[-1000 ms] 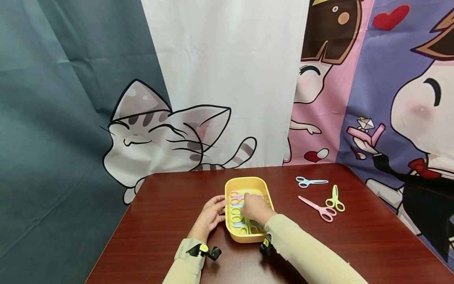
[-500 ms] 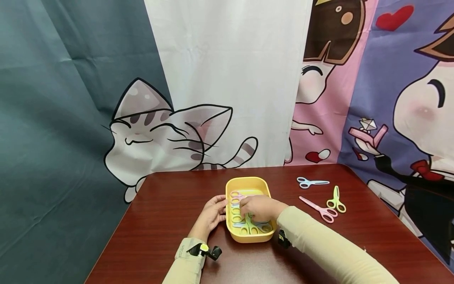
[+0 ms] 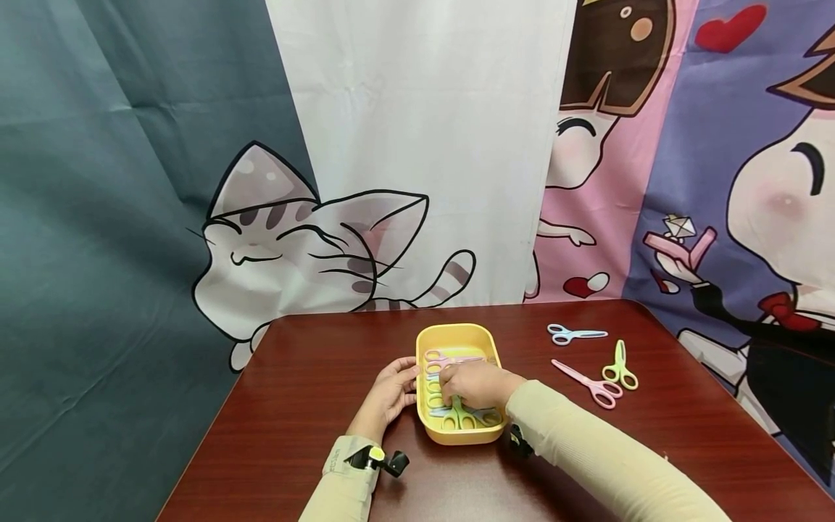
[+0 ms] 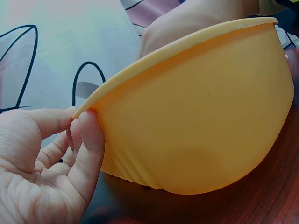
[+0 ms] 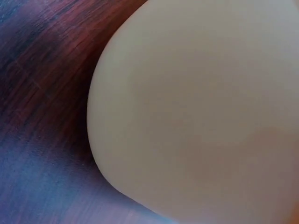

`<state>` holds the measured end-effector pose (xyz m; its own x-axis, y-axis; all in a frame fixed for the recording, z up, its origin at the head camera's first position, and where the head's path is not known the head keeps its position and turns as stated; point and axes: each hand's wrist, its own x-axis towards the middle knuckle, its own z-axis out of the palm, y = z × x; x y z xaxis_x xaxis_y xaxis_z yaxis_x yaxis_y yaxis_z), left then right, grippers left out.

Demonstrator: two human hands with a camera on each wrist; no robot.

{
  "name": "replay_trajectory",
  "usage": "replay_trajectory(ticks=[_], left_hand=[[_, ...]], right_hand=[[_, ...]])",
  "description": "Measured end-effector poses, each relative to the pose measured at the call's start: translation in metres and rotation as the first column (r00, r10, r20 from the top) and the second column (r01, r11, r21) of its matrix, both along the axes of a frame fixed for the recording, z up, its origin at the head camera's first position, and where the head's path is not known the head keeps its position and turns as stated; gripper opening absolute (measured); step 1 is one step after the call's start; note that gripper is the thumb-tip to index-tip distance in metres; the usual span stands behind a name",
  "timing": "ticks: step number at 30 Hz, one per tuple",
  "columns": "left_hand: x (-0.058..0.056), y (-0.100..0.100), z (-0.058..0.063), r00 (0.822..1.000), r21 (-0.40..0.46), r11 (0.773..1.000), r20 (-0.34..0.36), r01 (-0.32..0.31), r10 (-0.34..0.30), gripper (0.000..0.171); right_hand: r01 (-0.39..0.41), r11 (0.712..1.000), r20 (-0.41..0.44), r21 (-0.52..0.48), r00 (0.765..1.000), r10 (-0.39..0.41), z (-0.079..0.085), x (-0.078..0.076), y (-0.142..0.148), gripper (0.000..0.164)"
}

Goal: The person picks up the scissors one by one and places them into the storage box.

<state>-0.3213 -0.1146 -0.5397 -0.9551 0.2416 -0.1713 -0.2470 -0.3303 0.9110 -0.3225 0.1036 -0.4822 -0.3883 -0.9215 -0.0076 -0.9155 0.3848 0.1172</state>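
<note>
A yellow plastic storage box (image 3: 454, 335) stands on the table with several pairs of scissors inside. My left hand (image 3: 390, 394) pinches its left rim, thumb and finger meeting at the edge in the left wrist view. My right hand (image 3: 479, 384) reaches down into the box with bent fingers; its fingertips and anything they hold are hidden. Just below them lie green scissors (image 3: 459, 419), handles toward me. Pink scissors (image 3: 450, 359) lie farther back in the box, with other green and blue ones partly covered by the hand. The right wrist view shows mostly the box's blurred outer wall (image 5: 187, 93).
Right of the box, blue scissors (image 3: 574, 335), pink scissors (image 3: 590, 383) and green scissors (image 3: 620, 366) lie on the dark red wooden table (image 3: 313, 384). A cartoon-printed curtain (image 3: 417, 109) hangs behind the table's far edge.
My right hand has turned and its wrist has shifted rightward, uncovering more of the scissors at the box's near end. My left hand keeps its place on the rim.
</note>
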Motion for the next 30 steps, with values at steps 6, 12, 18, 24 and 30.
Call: replay_trajectory(ticks=[6,12,18,24,30], left_hand=[[0.001,0.001,0.001,1.000,-0.003,1.000,0.002,0.004,-0.004,0.035],[0.000,0.001,0.002,1.000,0.004,1.000,0.005,-0.008,0.008,0.034],[0.001,0.000,0.002,1.000,0.009,1.000,0.007,-0.009,0.009,0.034],[0.000,0.000,0.002,1.000,0.000,1.000,-0.006,-0.006,0.006,0.033],[0.000,0.001,0.001,1.000,-0.001,1.000,-0.003,-0.008,0.008,0.035]], right_hand=[[0.020,1.000,-0.008,0.012,1.000,-0.019,0.006,0.003,0.001,0.027],[0.095,0.995,-0.017,0.018,0.995,-0.095,0.017,0.008,0.002,0.020],[0.149,0.989,-0.008,-0.004,0.989,-0.149,0.020,0.017,0.000,0.012],[0.243,0.970,0.078,-0.021,0.967,-0.241,0.016,0.025,0.000,0.019],[0.296,0.955,0.090,-0.031,0.952,-0.293,0.006,0.026,0.001,0.021]])
